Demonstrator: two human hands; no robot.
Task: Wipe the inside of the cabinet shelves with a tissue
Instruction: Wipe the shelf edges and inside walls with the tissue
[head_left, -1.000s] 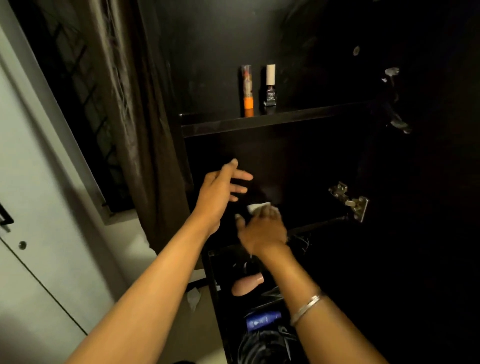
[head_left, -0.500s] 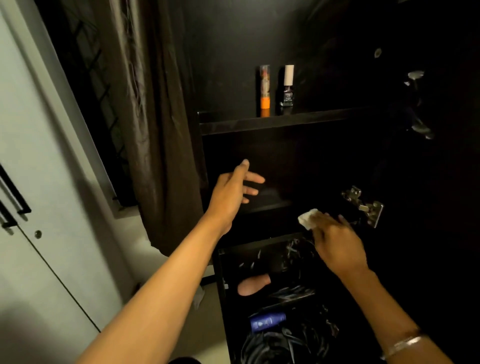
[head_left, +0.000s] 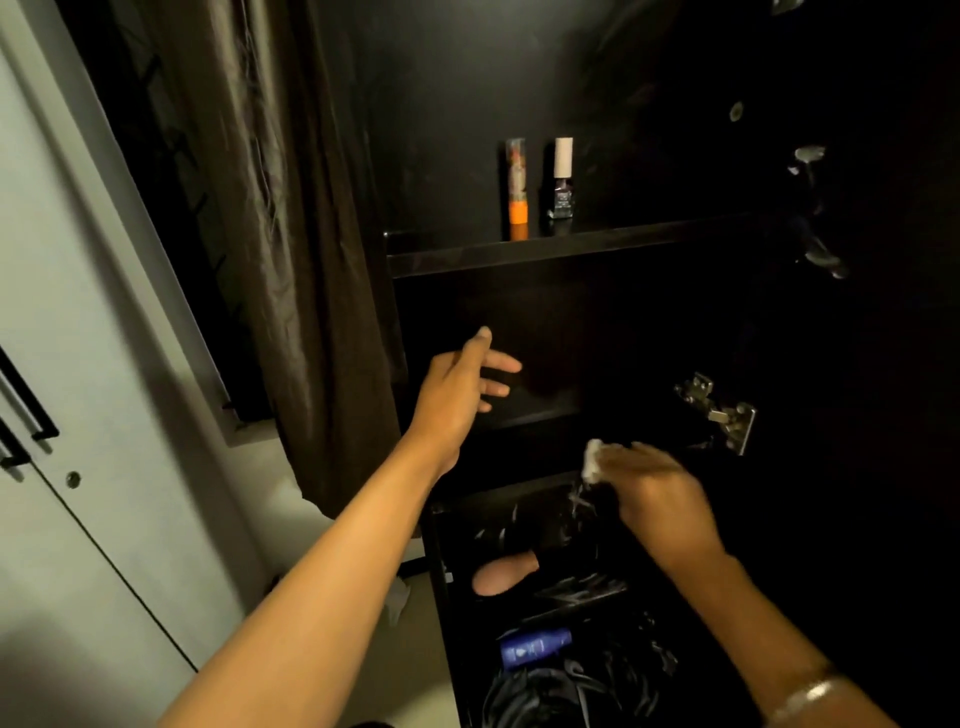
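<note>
A brown curtain hangs at the left edge of the dark cabinet. The left hand, fingers spread and holding nothing, hovers at the middle shelf. To its right the right hand pinches a crumpled tissue at that shelf's front edge, near a metal hinge. A hasty sweep rightward could likely snag the tissue on the hinge. The middle shelf looks open for wiping; the drawer below is crowded.
</note>
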